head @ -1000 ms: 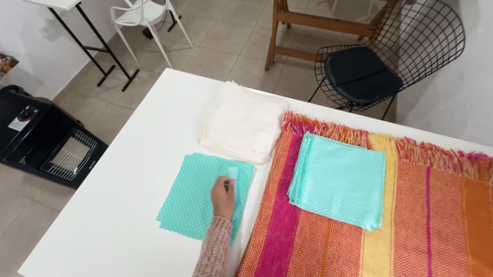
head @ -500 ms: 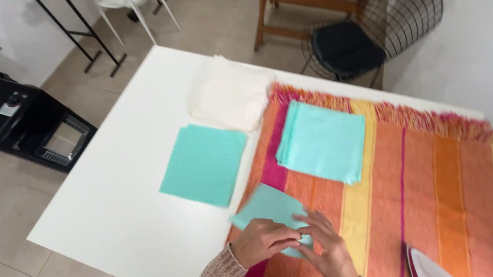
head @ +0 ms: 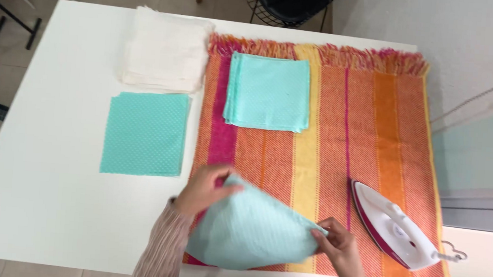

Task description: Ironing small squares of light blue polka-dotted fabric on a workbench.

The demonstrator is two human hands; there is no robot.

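- Nearest to the camera: two bare hands w/ ribbed beige-pink sleeves hold one light turquoise dotted cloth napkin just above the near edge of the table.
- Left hand is closed on the upper left corner of this napkin, fingers pinched around the fabric.
- Right hand is closed on the right corner, thumb and fingers pinching the edge.
- The napkin hangs between both hands, not flat; its lower part sags and covers a part of the striped blanket at the near edge.
- Under it: an orange, pink and yellow striped woven blanket w/ fringe, spread flat on the right half of a white rectangular table.
- To the right of the right hand, near but not touching: a white and magenta electric iron, lying on the blanket w/ its tip toward the far side, approx. diagonal. Its cord end shows at the near right corner of the blanket.
- Left of the blanket, on the bare table: one flat turquoise dotted napkin, single layer, edges about parallel to the table edge, just beside the blanket.
- Further away, on the blanket: a neat stack of folded turquoise napkins, several layers visible at the left edge.
- Far left of this stack, on the table: a pile of cream-white folded cloths, touching the blanket's far left corner.
- Beyond the table: a black wire chair on a tiled floor; a white wall at the right.
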